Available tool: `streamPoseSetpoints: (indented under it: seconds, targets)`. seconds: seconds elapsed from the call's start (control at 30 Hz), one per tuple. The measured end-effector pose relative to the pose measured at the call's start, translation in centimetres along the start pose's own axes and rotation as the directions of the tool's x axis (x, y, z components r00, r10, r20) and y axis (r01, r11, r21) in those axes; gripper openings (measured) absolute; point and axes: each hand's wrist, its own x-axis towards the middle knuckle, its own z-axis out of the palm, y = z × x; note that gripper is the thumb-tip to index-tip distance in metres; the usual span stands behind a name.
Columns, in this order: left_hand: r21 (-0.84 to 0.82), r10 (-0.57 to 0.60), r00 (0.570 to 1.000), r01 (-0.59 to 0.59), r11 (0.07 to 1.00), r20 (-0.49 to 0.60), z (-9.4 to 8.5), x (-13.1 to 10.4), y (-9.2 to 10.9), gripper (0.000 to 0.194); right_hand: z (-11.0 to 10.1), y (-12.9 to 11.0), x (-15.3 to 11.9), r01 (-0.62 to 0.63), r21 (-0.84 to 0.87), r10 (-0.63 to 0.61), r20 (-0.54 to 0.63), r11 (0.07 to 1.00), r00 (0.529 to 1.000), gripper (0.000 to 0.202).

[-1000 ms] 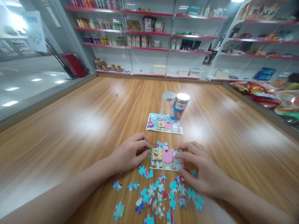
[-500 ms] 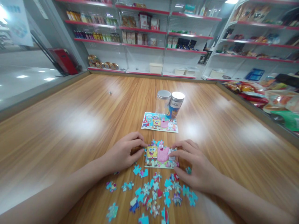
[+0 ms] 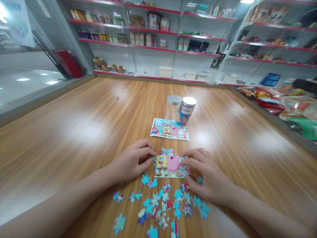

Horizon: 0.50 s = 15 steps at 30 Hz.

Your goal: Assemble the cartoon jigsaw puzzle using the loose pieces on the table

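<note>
A partly joined jigsaw puzzle (image 3: 173,165) lies on the wooden table, showing a yellow square character and a pink one. Fingertips of my left hand (image 3: 136,158) press at its left edge, the thumb and index finger curved around a small blue bit there. On the opposite side my right hand (image 3: 205,172) grips the right edge, with fingertips over the white part and the thumb at the lower corner. Several loose jigsaw pieces (image 3: 155,200), mostly light blue, are scattered nearer to me. Beyond the puzzle is a printed picture sheet (image 3: 168,130) with matching characters.
Behind the sheet stand a clear jar (image 3: 173,107) with a silver lid and a blue-and-white can (image 3: 186,112). A tiny object (image 3: 117,97) sits farther left on the table. Packaged goods (image 3: 262,99) lie along the right edge, and stocked shelves (image 3: 151,46) line the back.
Both hands stay at the puzzle's edges. My right thumb has shifted very slightly to the right at the lower corner; the loose pieces look the same.
</note>
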Motion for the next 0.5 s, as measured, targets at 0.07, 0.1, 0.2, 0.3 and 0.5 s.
streamPoseSetpoints:
  seconds: [0.07,0.1,0.2,0.3,0.5]
  targets:
    - [0.001,0.001,1.0,-0.001,1.0,0.0,0.01,-0.02,-0.02,0.019,-0.01,-0.03,0.05,0.003,0.003,-0.003,0.002,1.0,1.0,0.04]
    - [0.003,-0.001,1.0,0.001,1.0,-0.001,0.02,-0.05,-0.05,0.019,-0.02,-0.07,0.07,0.004,0.004,-0.004,0.002,1.0,1.0,0.04]
    - [0.01,-0.004,1.0,0.004,1.0,-0.001,0.04,-0.16,-0.15,0.02,-0.13,-0.2,0.13,0.005,0.007,-0.005,0.004,1.0,1.0,0.041]
    - [0.007,-0.003,1.0,0.003,1.0,0.002,0.08,-0.2,-0.26,0.019,-0.26,-0.3,0.13,0.004,0.008,-0.004,0.007,1.0,1.0,0.041]
    - [0.006,0.004,1.0,-0.003,1.0,-0.011,0.06,-0.07,-0.11,0.019,-0.26,-0.18,0.0,0.0,-0.011,0.0,0.021,1.0,1.0,0.038]
